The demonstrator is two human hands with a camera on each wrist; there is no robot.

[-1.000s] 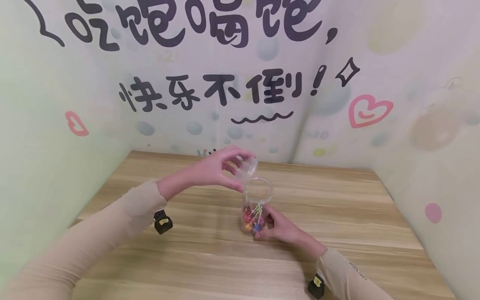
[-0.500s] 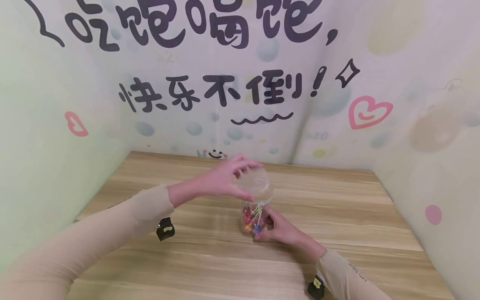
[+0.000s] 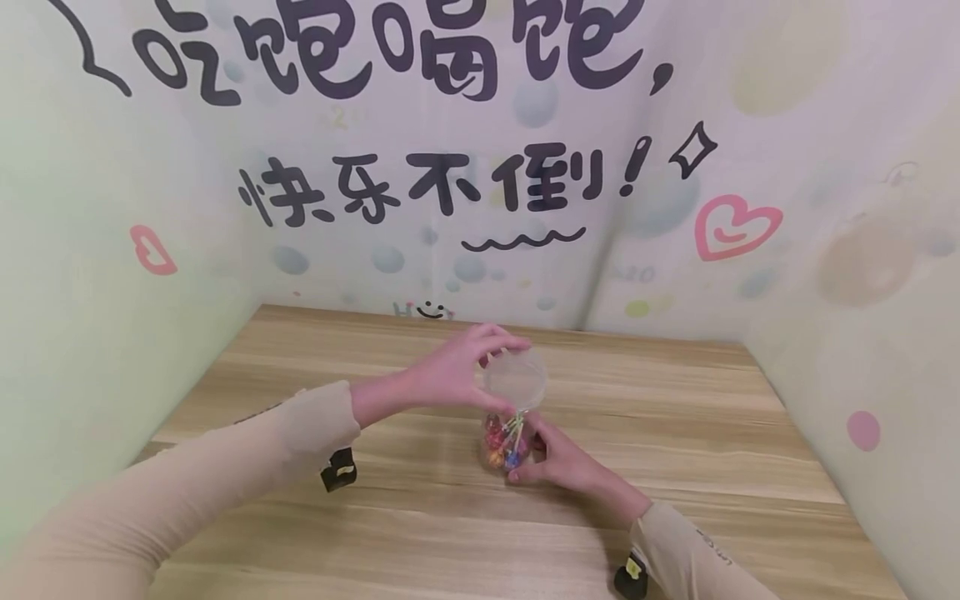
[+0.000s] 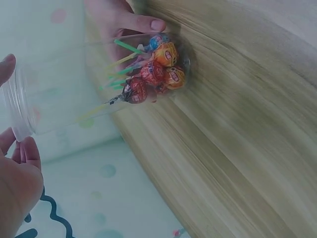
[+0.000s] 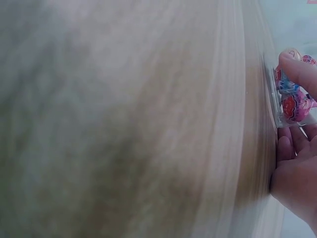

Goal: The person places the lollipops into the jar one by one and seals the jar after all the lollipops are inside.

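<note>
A clear plastic jar (image 4: 64, 74) stands upright on the wooden table, with several wrapped lollipops (image 4: 152, 72) at its bottom. Their wrappers are red, orange, blue and pink, with green and yellow sticks. My left hand (image 3: 457, 367) grips a translucent round lid (image 3: 516, 379) by its edge, thumb on the near side and fingers on the far side. In the left wrist view the lid (image 4: 16, 111) sits at the jar's mouth. Low on the jar's right side, my right hand (image 3: 566, 462) holds it, thumb in front and the other fingers partly hidden behind.
The wood-grain table (image 3: 375, 533) reaches back to a printed wall (image 3: 337, 258) with black lettering and pink hearts. Side walls (image 3: 847, 333) flank it. A small black device (image 3: 339, 469) hangs at the left wrist, another black device (image 3: 632, 577) at the right.
My left hand has brought the lid right and down from beside the jar, turning it from tilted to flat over the mouth. The right hand and jar have stayed put.
</note>
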